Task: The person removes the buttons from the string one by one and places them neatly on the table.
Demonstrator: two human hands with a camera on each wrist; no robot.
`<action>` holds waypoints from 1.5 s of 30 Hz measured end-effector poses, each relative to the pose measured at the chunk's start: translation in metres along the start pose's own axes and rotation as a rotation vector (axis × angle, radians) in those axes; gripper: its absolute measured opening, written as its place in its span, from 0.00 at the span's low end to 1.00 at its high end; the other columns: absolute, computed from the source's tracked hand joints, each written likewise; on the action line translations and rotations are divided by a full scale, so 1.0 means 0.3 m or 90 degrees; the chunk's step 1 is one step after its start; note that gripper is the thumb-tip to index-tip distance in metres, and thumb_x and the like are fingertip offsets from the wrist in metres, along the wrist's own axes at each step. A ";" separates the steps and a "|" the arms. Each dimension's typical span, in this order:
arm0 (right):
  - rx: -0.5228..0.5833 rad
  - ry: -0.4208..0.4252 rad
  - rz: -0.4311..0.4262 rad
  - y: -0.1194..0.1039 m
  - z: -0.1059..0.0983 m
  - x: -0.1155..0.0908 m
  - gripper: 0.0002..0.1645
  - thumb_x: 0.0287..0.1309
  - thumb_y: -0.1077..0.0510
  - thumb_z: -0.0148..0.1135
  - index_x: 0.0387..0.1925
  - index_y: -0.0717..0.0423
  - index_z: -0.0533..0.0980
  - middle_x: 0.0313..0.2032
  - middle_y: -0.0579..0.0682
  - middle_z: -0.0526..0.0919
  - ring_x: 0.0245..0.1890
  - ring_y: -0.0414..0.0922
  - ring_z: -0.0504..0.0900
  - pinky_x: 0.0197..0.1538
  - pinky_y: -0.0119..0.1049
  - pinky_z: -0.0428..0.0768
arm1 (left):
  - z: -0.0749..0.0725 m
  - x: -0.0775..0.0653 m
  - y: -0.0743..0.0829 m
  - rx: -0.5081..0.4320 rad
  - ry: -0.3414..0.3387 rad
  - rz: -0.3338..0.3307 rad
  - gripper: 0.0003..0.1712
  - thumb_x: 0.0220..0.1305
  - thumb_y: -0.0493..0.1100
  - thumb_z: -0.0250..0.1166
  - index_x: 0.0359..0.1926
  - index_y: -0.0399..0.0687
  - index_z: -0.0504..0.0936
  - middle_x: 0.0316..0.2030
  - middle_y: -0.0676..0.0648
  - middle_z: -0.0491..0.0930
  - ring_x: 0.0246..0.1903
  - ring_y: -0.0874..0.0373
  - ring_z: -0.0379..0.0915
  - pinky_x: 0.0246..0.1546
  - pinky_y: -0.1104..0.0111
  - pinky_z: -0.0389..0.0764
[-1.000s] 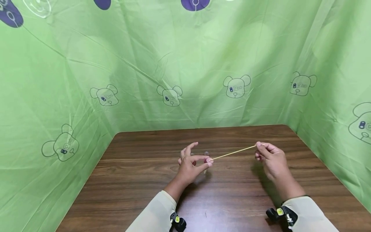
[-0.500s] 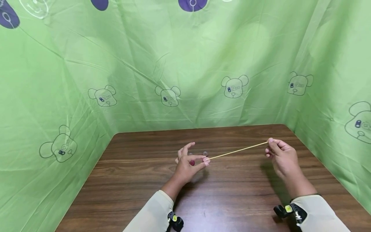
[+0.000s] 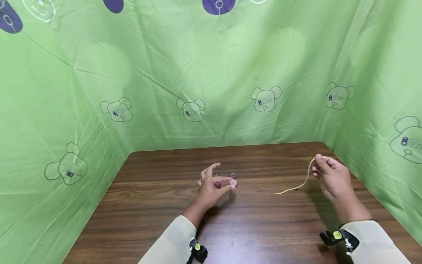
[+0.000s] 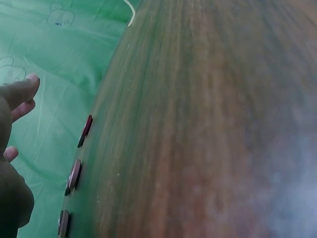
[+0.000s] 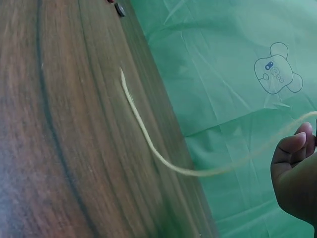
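My left hand (image 3: 208, 189), left of the table's middle, pinches a round pink button (image 3: 233, 182) between thumb and index fingertip; its other fingers stand raised. A dark red button (image 3: 218, 185) lies under that hand, and a grey button (image 3: 233, 175) lies just beyond the pink one. Toward the right side, my right hand (image 3: 335, 179) pinches one end of a thin yellow cord (image 3: 308, 176). The cord curves down leftward, its loose tip apart from the pink button. In the right wrist view, the cord (image 5: 148, 141) sags in a curve from the right hand (image 5: 297, 183).
The brown wooden table (image 3: 158, 220) has green printed curtains (image 3: 224, 73) around its back and sides. Low in the left wrist view, several buttons, one of them red (image 4: 85, 131), stand out along the table's far edge.
My right hand has moved right, drawing the cord with it. The cord was taut from the pink button to that hand; now its left end hangs free. The left hand stays nearly in place.
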State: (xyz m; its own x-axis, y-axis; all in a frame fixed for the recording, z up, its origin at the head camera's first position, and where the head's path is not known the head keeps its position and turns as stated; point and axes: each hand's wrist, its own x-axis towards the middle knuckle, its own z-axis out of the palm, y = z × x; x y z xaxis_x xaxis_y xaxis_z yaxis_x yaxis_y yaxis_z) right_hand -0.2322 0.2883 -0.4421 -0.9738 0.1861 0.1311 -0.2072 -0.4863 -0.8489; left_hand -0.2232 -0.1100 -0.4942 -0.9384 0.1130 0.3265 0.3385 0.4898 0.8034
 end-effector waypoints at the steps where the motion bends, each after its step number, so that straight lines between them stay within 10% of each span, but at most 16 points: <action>1: -0.003 -0.003 0.002 0.002 -0.002 -0.001 0.12 0.77 0.63 0.64 0.33 0.58 0.87 0.27 0.45 0.86 0.26 0.38 0.83 0.31 0.29 0.82 | 0.001 0.001 -0.002 0.002 -0.003 -0.002 0.13 0.58 0.49 0.85 0.45 0.57 0.97 0.80 0.52 0.67 0.81 0.40 0.50 0.71 0.33 0.48; 13: -0.006 -0.021 0.017 0.035 0.004 -0.017 0.14 0.78 0.63 0.62 0.32 0.57 0.86 0.25 0.46 0.85 0.26 0.38 0.81 0.31 0.29 0.81 | 0.033 0.017 -0.032 0.051 -0.011 0.062 0.12 0.53 0.52 0.87 0.40 0.65 0.97 0.80 0.47 0.66 0.76 0.27 0.48 0.64 0.31 0.44; 32: -0.022 -0.148 0.021 0.109 0.028 -0.055 0.11 0.78 0.69 0.58 0.42 0.59 0.86 0.36 0.51 0.93 0.31 0.41 0.90 0.36 0.32 0.89 | 0.044 0.028 -0.034 0.075 -0.099 -0.028 0.12 0.57 0.54 0.86 0.42 0.64 0.97 0.84 0.53 0.60 0.83 0.35 0.42 0.72 0.31 0.41; 45: -0.109 -0.137 0.103 0.114 0.046 -0.081 0.13 0.73 0.73 0.62 0.39 0.55 0.87 0.37 0.49 0.95 0.35 0.41 0.94 0.39 0.34 0.90 | 0.040 0.027 -0.040 0.111 -0.141 -0.047 0.09 0.57 0.55 0.85 0.38 0.63 0.97 0.85 0.46 0.59 0.84 0.30 0.37 0.72 0.24 0.41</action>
State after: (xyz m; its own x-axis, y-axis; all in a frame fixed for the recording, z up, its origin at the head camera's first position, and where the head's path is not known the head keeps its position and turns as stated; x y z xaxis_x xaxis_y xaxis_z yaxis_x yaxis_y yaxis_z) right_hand -0.2170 0.2554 -0.4672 -0.9942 -0.0755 0.0765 -0.0465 -0.3403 -0.9392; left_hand -0.2356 -0.1047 -0.5071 -0.9587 0.2486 0.1385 0.2702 0.6423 0.7173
